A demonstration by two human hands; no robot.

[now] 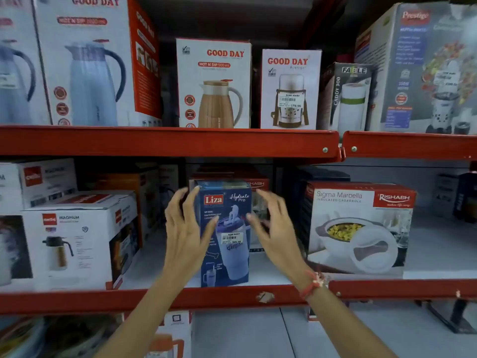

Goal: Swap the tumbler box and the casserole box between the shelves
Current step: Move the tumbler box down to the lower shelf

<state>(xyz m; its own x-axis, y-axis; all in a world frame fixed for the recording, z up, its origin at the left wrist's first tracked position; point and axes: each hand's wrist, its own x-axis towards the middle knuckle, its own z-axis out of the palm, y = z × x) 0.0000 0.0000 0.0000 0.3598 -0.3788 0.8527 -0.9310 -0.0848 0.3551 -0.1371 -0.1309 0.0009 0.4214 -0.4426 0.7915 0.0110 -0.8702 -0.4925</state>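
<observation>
— Tumbler box (227, 228)?
— Blue, upright, at the front edge of the middle shelf (232, 295), between a white flask box (74, 241) and the casserole box (361, 226).
— Casserole box?
— Same shelf, off to the right, well apart from both hands.
— Left hand (184, 233)?
— Fingers spread and loose against the left face of the tumbler box; actual contact hard to tell through blur.
— Right hand (273, 228)?
— Fingers splayed, just beside the right face, gripping nothing. Red thread (313, 285) at the wrist.
</observation>
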